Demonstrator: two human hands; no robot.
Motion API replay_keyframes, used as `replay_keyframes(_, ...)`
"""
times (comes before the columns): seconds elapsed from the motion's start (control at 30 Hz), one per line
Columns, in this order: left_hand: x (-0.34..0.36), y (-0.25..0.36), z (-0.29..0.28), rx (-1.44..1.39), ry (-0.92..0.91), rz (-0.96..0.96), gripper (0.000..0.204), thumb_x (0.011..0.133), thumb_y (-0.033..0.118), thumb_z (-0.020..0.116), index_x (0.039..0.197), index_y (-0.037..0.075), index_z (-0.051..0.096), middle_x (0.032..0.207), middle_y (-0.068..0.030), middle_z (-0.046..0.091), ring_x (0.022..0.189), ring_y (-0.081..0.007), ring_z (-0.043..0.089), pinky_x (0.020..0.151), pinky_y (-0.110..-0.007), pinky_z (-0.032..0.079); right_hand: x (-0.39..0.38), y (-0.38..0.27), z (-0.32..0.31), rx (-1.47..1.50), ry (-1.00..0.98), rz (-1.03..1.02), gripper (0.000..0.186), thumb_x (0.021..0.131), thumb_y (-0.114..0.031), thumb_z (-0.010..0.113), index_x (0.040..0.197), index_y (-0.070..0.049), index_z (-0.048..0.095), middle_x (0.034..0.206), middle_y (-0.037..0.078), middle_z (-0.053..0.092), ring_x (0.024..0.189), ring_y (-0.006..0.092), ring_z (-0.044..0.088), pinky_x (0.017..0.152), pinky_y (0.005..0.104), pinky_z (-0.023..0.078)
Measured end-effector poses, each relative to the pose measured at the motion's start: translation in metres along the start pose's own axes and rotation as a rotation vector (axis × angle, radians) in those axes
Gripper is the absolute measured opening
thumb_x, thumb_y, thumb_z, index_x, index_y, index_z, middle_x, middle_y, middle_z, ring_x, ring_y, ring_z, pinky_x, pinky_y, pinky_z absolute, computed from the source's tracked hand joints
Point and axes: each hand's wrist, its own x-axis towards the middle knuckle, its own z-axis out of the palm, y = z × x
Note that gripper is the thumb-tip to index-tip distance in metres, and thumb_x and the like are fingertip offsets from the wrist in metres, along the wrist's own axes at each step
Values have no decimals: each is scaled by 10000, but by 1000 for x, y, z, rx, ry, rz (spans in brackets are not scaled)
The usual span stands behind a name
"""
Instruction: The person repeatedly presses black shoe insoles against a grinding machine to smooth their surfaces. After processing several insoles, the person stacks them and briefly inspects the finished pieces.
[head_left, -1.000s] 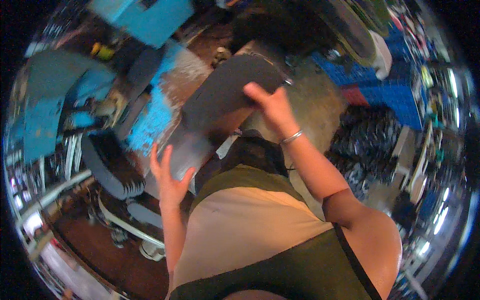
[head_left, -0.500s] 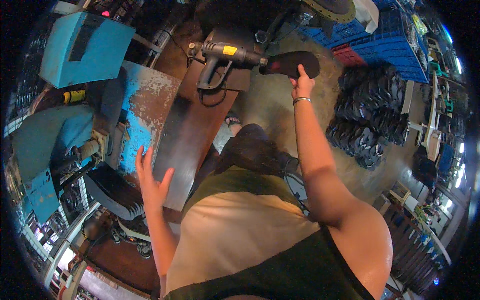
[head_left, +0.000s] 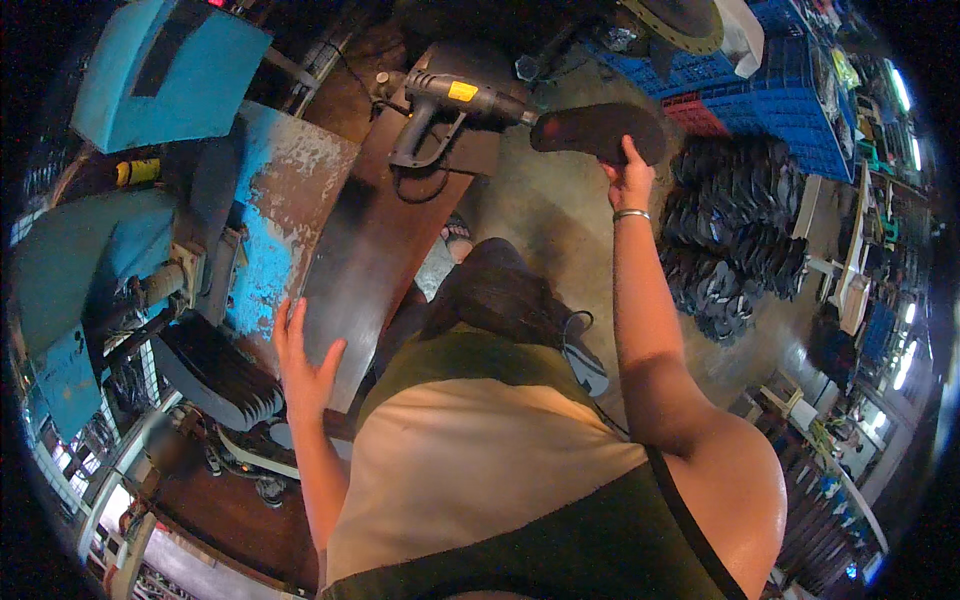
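Observation:
A dark, flat shoe sole (head_left: pixel 580 130) is held by its rounded end in my right hand (head_left: pixel 631 185), thumb on top. Its other end lies right by the nozzle of a black heat gun (head_left: pixel 428 112) with a yellow label. That heat gun rests on its side at the far end of a brown bench (head_left: pixel 345 265). Over the left edge of the bench, my left hand (head_left: pixel 307 365) is raised with its fingers apart and nothing in it. A stack of dark soles (head_left: pixel 215 375) lies just left of it.
Several dark soles (head_left: pixel 735 190) stand heaped on the floor at the right, beside blue plastic crates (head_left: pixel 775 95). Blue-painted machinery (head_left: pixel 185 85) with a worn metal panel (head_left: pixel 290 165) stands at the left. A cord loops below the heat gun.
My right hand has moved slightly to the right with the sole, drawing it a little along past the nozzle. My left hand keeps its open pose. The whole view has shifted a little.

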Motion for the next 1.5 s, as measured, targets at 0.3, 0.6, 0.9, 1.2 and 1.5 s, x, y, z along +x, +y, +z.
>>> replay_keyframes(0.3, 3, -17, -10, -59, 64, -56, 860, 870, 200, 880, 1629, 154, 481, 1684, -206, 390, 1530, -445, 404, 1250, -531, 365, 14, 45, 15, -138, 7, 11, 494, 902, -177, 895, 1319, -21, 679, 1210, 116, 758, 919, 292, 766, 678, 387, 636)
replay_keyframes(0.6, 100, -88, -16, 40, 373, 22, 783, 895, 314, 859, 1595, 230, 520, 1683, -235, 383, 1553, -451, 371, 1258, -571, 311, -63, -69, 51, -616, -157, -709, 422, 1003, -205, 780, 1251, 130, 714, 1143, 145, 784, 938, 256, 740, 841, 423, 615)
replay_keyframes(0.9, 259, -130, -67, 516, 44, -314, 948, 830, 420, 854, 1669, 366, 417, 1745, -268, 284, 1617, -516, 190, 1221, -813, 101, -273, -59, 245, -107, -849, -208, 433, 992, -190, 801, 1336, 34, 662, 1303, 99, 696, 1144, 227, 689, 956, 480, 640)
replay_keyframes(1.2, 127, -91, 25, 298, -156, -96, 1019, 773, 409, 923, 1654, 461, 413, 1779, -247, 189, 1624, -485, 194, 1275, -733, 143, -377, 105, 407, -229, -1171, 264, 450, 969, -128, 810, 1343, -36, 577, 1313, 144, 679, 1012, 345, 738, 861, 480, 686)
replay_keyframes(1.5, 30, -138, 23, 125, -19, -198, 994, 824, 321, 911, 1656, 489, 395, 1806, -201, 123, 1673, -409, 125, 1295, -698, 112, -352, 188, 436, -363, -1202, 367, 386, 980, -89, 776, 1316, -54, 590, 1254, 147, 721, 1021, 377, 758, 768, 456, 695)
